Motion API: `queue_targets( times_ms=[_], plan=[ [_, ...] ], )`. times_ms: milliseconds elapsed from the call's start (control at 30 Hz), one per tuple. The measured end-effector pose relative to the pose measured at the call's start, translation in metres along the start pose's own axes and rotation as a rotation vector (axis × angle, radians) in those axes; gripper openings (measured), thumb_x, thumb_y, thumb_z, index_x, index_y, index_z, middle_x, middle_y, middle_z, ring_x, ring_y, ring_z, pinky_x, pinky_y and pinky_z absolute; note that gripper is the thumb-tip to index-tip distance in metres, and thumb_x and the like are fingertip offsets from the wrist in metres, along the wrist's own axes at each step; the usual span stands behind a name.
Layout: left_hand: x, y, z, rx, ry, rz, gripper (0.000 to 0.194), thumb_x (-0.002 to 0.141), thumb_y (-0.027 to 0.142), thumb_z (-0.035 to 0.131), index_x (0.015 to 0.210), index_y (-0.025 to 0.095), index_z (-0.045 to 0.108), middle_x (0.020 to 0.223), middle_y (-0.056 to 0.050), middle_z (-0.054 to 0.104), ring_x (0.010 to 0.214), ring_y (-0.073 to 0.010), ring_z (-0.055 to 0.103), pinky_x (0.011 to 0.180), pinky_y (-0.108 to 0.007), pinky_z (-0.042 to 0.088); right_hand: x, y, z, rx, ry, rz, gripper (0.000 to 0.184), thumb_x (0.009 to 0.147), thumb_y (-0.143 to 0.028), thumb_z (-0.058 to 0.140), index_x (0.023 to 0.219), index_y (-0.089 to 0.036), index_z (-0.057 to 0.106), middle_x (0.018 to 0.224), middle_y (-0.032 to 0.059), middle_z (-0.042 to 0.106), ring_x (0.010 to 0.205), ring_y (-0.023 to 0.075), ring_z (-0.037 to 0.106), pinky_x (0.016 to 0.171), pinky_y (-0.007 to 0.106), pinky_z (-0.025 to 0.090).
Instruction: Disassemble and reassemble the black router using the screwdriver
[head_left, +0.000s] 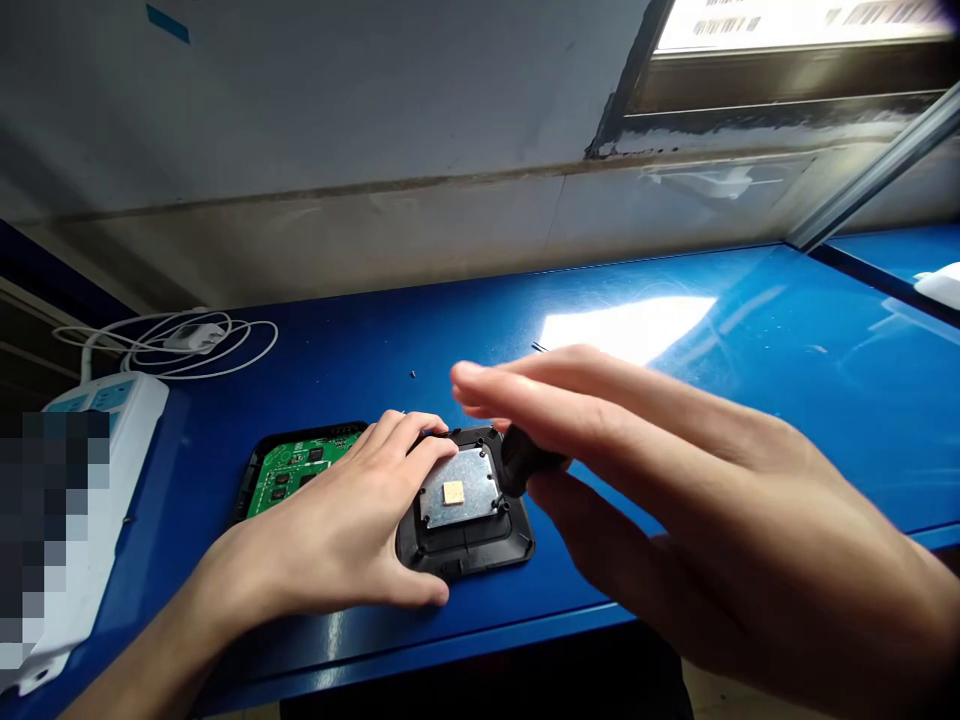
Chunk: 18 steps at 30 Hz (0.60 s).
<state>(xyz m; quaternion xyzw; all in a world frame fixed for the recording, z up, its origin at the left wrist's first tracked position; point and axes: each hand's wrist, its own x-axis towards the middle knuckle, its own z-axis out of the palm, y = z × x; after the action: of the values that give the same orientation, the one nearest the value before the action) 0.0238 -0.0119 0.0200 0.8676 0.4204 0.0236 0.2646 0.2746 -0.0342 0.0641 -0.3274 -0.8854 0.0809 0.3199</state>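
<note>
My left hand straddles the left side of a black plastic housing cover, thumb at its near edge and fingers at its far edge, gripping it against the table. A silver metal plate sits inside the cover, with a small beige square pad on it and dark screws or posts around its rim. In my right hand is a black-handled screwdriver, pinched between thumb and fingers, its lower end at the plate's right edge. Partly under my left hand lies another black housing half with a green circuit board.
A blue table runs back to a grey wall. One tiny dark screw lies behind the cover. White coiled cable and a white device stand at the left. Thin dark tips show behind my right hand.
</note>
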Motion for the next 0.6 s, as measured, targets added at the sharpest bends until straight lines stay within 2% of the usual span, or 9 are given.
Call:
queue_targets(
  times_ms=[100,167,233,267,333,400,467,533,600],
  plan=[
    [0.001,0.001,0.000,-0.025,-0.063,-0.029,0.068,0.070,0.042,0.086,0.131,0.024,0.063,0.144,-0.010,0.056,0.132,-0.0388,0.052,0.110,-0.051,0.051,-0.003,-0.001,-0.004,0.007,-0.007,0.031,0.059,0.099,-0.025,0.065,0.156,-0.032,0.050,0.122,0.0034,0.076,0.096,0.0198,0.078,0.075,0.026,0.067],
    [0.002,0.001,-0.002,-0.036,-0.082,-0.027,0.068,0.071,0.043,0.085,0.133,0.025,0.062,0.144,-0.010,0.057,0.132,-0.0395,0.052,0.109,-0.052,0.051,-0.001,-0.002,-0.005,0.032,0.002,0.026,0.040,0.099,-0.027,0.066,0.139,-0.034,0.065,0.101,-0.0008,0.077,0.076,0.0147,0.076,0.062,0.021,0.062],
    [0.002,0.002,-0.003,-0.028,-0.087,-0.023,0.070,0.071,0.045,0.085,0.134,0.024,0.060,0.145,-0.010,0.056,0.133,-0.0397,0.051,0.113,-0.054,0.048,0.004,-0.001,-0.004,-0.001,0.026,0.004,0.017,0.098,-0.037,0.069,0.112,-0.031,0.077,0.081,-0.0024,0.070,0.058,0.0108,0.066,0.049,0.021,0.054],
    [0.001,0.001,-0.003,-0.022,-0.084,-0.023,0.073,0.071,0.046,0.086,0.135,0.024,0.059,0.147,-0.010,0.054,0.135,-0.0394,0.049,0.115,-0.054,0.046,0.006,-0.001,-0.004,-0.031,0.041,-0.003,0.016,0.098,-0.040,0.069,0.106,-0.029,0.078,0.078,-0.0020,0.067,0.054,0.0099,0.062,0.047,0.021,0.052],
    [0.001,-0.001,-0.002,-0.013,-0.070,-0.022,0.076,0.070,0.048,0.088,0.135,0.023,0.057,0.148,-0.011,0.050,0.137,-0.0382,0.046,0.119,-0.054,0.043,0.008,0.000,-0.003,-0.065,0.069,-0.016,0.022,0.100,-0.038,0.066,0.114,-0.025,0.076,0.089,0.0020,0.070,0.062,0.0111,0.066,0.055,0.022,0.057],
    [0.000,-0.003,0.000,-0.011,-0.056,-0.023,0.077,0.069,0.049,0.089,0.134,0.023,0.056,0.148,-0.012,0.048,0.137,-0.0371,0.044,0.118,-0.053,0.044,0.006,0.001,-0.005,-0.046,0.042,-0.030,0.036,0.104,-0.026,0.057,0.138,-0.021,0.066,0.116,0.0083,0.074,0.089,0.0157,0.075,0.073,0.024,0.064],
    [0.000,-0.005,0.002,-0.011,-0.050,-0.022,0.078,0.068,0.050,0.090,0.133,0.024,0.056,0.147,-0.012,0.048,0.137,-0.0370,0.043,0.117,-0.053,0.045,0.003,0.001,-0.009,-0.022,-0.024,-0.038,0.048,0.103,-0.018,0.053,0.151,-0.023,0.054,0.132,0.0087,0.071,0.108,0.0193,0.075,0.084,0.026,0.066],
    [0.000,-0.005,0.002,-0.013,-0.056,-0.018,0.078,0.067,0.050,0.089,0.133,0.024,0.056,0.148,-0.012,0.047,0.139,-0.0377,0.042,0.118,-0.054,0.043,0.000,0.000,-0.011,-0.014,-0.031,-0.024,0.048,0.103,-0.021,0.059,0.150,-0.028,0.054,0.127,0.0052,0.074,0.104,0.0184,0.076,0.079,0.023,0.066],
    [-0.001,-0.004,0.002,-0.008,-0.057,-0.013,0.078,0.068,0.049,0.088,0.134,0.024,0.055,0.149,-0.012,0.047,0.140,-0.0382,0.041,0.120,-0.055,0.041,0.000,-0.001,-0.012,0.001,0.021,-0.018,0.035,0.099,-0.031,0.069,0.133,-0.027,0.067,0.105,0.0018,0.075,0.082,0.0139,0.075,0.066,0.019,0.062]
  ],
)
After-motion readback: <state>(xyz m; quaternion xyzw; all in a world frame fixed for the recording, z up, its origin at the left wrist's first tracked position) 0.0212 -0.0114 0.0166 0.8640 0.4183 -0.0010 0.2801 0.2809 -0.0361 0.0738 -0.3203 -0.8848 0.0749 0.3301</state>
